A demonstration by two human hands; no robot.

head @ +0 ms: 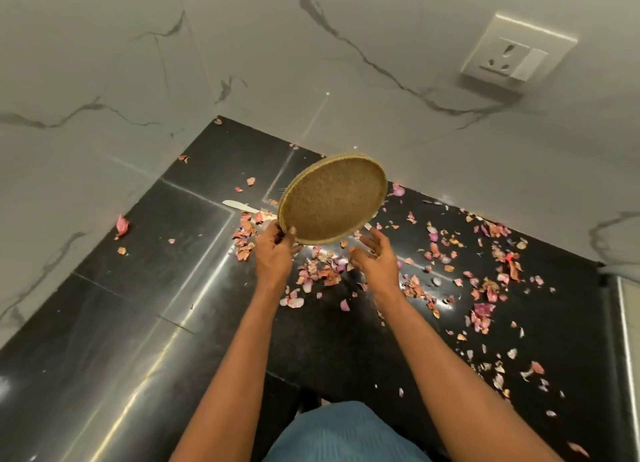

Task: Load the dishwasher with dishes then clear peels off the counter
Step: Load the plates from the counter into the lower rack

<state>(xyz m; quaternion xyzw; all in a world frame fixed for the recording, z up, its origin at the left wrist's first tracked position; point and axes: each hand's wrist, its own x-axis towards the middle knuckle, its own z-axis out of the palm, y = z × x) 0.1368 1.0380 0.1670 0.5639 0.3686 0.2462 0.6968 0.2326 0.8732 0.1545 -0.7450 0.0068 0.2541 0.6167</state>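
Above the peels (318, 271), left hand (273, 250) grips tilted plate (332, 198).

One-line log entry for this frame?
left hand: grips plate rim, tilted | right hand: open | peels: on counter

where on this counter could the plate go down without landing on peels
Barest is the counter stretch left of the left hand, up to the marble wall, with only stray peels there. Crowded: the onion peels under both hands and all along the right side. A knife lies behind the tilted plate.
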